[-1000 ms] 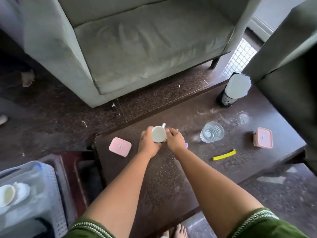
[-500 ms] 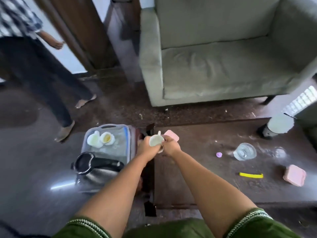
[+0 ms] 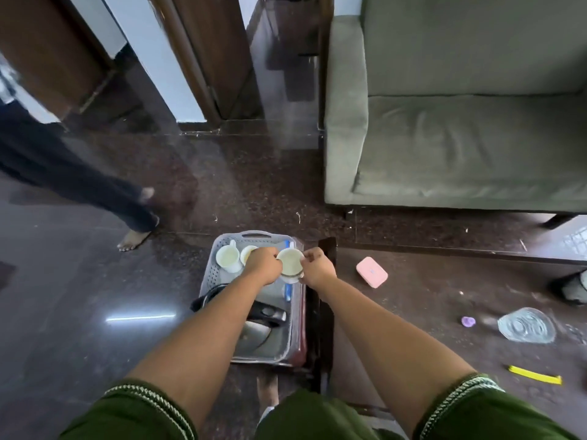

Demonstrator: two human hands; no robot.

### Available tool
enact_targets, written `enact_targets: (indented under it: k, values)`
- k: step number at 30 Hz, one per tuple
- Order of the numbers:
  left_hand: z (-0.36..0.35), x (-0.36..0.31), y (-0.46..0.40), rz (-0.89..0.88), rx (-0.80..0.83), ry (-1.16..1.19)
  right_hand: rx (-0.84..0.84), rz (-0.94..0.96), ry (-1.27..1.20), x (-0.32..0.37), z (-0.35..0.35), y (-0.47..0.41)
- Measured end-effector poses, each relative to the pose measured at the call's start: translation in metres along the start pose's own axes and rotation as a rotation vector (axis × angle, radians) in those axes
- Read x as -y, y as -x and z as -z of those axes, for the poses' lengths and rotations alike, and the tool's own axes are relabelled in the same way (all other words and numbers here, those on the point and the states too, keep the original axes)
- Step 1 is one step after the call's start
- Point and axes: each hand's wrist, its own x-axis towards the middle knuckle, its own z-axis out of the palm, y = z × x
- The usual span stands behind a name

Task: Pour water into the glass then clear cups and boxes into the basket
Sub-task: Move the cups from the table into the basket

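Observation:
Both hands hold a white cup (image 3: 289,261) over the grey plastic basket (image 3: 254,238) on the floor left of the dark table (image 3: 428,300). My left hand (image 3: 263,265) grips the cup's left side and my right hand (image 3: 317,266) its right side. Two more white cups (image 3: 228,258) lie at the basket's far end, and a black and steel kettle (image 3: 263,325) lies in its near half. On the table a pink box (image 3: 371,272) sits near the left end and a clear glass (image 3: 526,325) with water stands to the right.
A person's legs and bare foot (image 3: 135,239) stand on the glossy floor at the left. A grey-green sofa (image 3: 460,138) fills the right background. A small purple cap (image 3: 468,321), a yellow strip (image 3: 535,374) and a dark bottle base (image 3: 571,289) are on the table.
Both hands carried the cup leftward off the table and now hold it over the basket. My view swung left; the other person stepped further left.

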Motion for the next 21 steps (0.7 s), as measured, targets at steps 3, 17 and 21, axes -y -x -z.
enact_targets:
  k: [3,17,21]
  values:
    - [0.008,0.023,-0.042,0.042,0.077,-0.003,0.03,-0.013,0.114,0.008,-0.031,-0.022]
    - [-0.038,0.079,-0.137,0.225,0.459,0.544,-0.095,-0.195,0.219,0.021,-0.095,-0.086]
    - [-0.034,0.071,-0.13,0.147,0.414,0.542,-0.16,-0.196,0.221,0.024,-0.1,-0.088]
